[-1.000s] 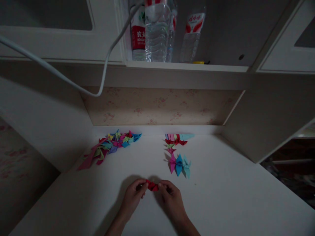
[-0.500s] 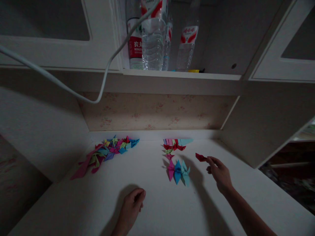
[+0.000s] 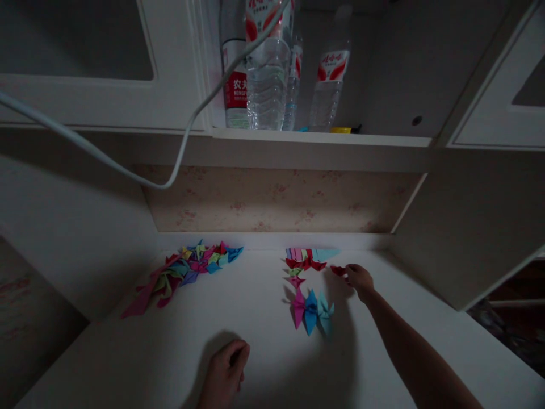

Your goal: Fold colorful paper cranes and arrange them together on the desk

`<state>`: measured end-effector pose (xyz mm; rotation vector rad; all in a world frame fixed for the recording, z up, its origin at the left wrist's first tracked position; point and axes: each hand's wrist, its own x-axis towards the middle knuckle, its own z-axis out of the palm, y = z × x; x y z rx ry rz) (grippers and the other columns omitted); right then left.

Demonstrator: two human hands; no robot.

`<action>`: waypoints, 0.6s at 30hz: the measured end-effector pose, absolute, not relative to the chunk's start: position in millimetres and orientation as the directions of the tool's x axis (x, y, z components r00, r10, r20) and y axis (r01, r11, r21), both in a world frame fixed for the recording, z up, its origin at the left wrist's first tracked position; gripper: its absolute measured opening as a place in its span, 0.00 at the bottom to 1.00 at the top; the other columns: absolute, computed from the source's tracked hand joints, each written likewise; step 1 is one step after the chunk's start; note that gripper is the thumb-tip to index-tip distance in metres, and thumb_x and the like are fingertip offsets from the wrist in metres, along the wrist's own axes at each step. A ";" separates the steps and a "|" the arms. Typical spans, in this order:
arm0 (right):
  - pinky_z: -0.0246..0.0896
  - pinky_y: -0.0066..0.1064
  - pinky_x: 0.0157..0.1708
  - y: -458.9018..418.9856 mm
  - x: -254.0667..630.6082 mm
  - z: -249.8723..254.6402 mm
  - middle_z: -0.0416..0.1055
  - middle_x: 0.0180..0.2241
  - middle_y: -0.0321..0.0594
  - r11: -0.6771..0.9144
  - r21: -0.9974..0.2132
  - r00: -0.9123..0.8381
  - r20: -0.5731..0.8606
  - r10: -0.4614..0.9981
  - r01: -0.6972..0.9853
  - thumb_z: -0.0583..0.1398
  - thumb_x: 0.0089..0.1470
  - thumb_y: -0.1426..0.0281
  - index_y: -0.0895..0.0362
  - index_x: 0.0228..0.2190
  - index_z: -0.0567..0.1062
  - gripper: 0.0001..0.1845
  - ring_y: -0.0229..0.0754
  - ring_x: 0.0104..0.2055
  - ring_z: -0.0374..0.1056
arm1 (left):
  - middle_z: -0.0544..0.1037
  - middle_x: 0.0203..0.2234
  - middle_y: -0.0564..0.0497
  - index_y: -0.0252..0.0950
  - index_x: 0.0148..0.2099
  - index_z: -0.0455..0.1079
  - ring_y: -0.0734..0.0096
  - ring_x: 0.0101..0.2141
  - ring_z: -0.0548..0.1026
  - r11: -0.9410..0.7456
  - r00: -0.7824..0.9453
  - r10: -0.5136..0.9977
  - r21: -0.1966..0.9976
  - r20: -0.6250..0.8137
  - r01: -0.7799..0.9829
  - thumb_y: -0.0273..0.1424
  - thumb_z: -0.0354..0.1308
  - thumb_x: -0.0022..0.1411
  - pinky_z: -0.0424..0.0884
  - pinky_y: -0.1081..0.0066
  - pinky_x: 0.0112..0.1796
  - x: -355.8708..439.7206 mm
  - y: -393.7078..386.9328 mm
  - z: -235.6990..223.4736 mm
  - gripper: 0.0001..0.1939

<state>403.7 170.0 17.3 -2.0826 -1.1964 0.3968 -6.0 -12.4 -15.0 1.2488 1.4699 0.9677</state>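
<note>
My right hand [image 3: 358, 279] pinches a red origami crane [image 3: 338, 271] at its right end, just right of a row of red paper cranes [image 3: 305, 263]. Behind that row lies a line of pink, red and light-blue folded papers [image 3: 313, 254]. Nearer me are a green folded piece [image 3: 294, 272], a small pink one [image 3: 295, 282], and a magenta crane [image 3: 298, 308], a blue crane [image 3: 311, 311] and a pale teal crane [image 3: 325, 312] side by side. My left hand [image 3: 226, 370] rests loosely curled near the front of the white desk [image 3: 264, 307]; nothing shows in its fingers.
A heap of many-coloured paper cranes [image 3: 191, 270] lies at the back left. Overhead, a shelf [image 3: 323, 137] holds several plastic bottles [image 3: 268, 85]. A white cable [image 3: 183, 147] hangs down in front of it. Cabinet side panels stand left and right.
My right hand has moved left and farther back, bringing the red origami crane close to the row of red ones. My left hand stays about where it was. The view has shifted slightly.
</note>
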 end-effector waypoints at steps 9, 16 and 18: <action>0.67 0.35 0.37 187.9 393.3 20.6 0.73 0.37 0.39 -0.403 -0.657 0.511 -0.032 0.859 0.637 0.56 0.60 0.61 0.60 0.38 0.73 0.15 0.39 0.35 0.70 | 0.72 0.18 0.51 0.38 0.29 0.74 0.69 0.18 0.67 0.121 -0.074 0.992 0.934 -0.102 0.337 0.57 0.53 0.50 0.63 0.75 0.18 -4.8 -8.1 -17.0 0.27; 0.66 0.38 0.40 198.4 391.3 23.7 0.72 0.40 0.40 -0.408 -0.653 0.513 -0.034 0.858 0.639 0.57 0.59 0.62 0.59 0.39 0.73 0.14 0.41 0.39 0.70 | 0.77 0.21 0.47 0.39 0.27 0.75 0.62 0.26 0.73 0.038 -0.130 0.991 0.920 0.014 0.390 0.56 0.52 0.51 0.70 0.72 0.28 -4.6 -5.7 -16.9 0.26; 0.65 0.39 0.41 199.0 390.8 24.5 0.73 0.39 0.41 -0.404 -0.659 0.519 -0.025 0.854 0.634 0.57 0.59 0.61 0.60 0.39 0.73 0.15 0.41 0.39 0.70 | 0.78 0.22 0.47 0.39 0.27 0.75 0.62 0.26 0.74 0.026 -0.116 0.993 0.918 0.021 0.396 0.55 0.53 0.52 0.70 0.71 0.30 -5.6 -5.3 -15.1 0.25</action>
